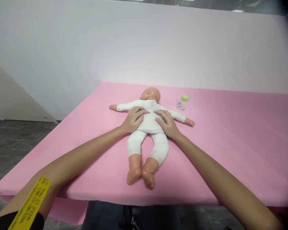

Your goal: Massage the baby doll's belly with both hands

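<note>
A baby doll (150, 123) with a white cloth body lies stretched out on a pink-covered table, its bare feet toward me and its head turned to the left. My left hand (134, 118) rests flat on the left side of the doll's torso, fingers extended. On the right side of the torso lies my right hand (166, 122), also with its fingers stretched out. Both hands touch the cloth, and neither grips anything. The doll's arms spread out to either side past my hands.
Beyond the doll's right-hand arm is a small clear bottle (181, 104) with a green cap. The pink cover (230, 143) hangs over the table's near edge. A white wall (182, 48) stands behind the table, and dark floor shows at left.
</note>
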A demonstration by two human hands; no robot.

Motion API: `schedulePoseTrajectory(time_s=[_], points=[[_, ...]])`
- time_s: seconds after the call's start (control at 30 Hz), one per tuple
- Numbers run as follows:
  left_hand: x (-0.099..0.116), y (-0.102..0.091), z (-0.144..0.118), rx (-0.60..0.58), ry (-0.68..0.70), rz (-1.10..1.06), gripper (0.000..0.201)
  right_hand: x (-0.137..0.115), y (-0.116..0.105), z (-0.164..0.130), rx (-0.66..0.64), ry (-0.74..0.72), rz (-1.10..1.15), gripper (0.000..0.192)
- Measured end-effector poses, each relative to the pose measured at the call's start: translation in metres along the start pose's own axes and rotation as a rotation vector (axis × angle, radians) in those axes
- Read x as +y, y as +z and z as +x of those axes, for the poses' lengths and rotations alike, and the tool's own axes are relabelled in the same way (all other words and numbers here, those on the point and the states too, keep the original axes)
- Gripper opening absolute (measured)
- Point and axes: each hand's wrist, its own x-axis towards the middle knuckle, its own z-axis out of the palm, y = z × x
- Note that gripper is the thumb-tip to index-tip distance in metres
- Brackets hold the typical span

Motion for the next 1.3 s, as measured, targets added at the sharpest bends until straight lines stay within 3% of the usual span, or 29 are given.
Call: schedulePoseTrajectory(time_s=[0.67, 0.97, 1.2, 1.3], points=[[0.000, -0.007, -0.005, -0.014, -0.029, -0.003, 0.035, -0.004, 0.006, 0.002, -0.003, 0.030, 0.067, 0.034], [0.004, -0.011, -0.006, 0.028, -0.071, -0.071, 0.016, -0.011, 0.008, 0.004, 0.027, 0.080, 0.139, 0.011], [0.001, -0.012, -0.006, -0.024, -0.042, -0.021, 0.035, -0.008, 0.009, 0.004, 0.015, 0.041, 0.095, 0.038], [0.001, -0.012, -0.005, -0.027, -0.041, -0.011, 0.035, -0.007, 0.010, 0.004, 0.009, 0.042, 0.086, 0.036]])
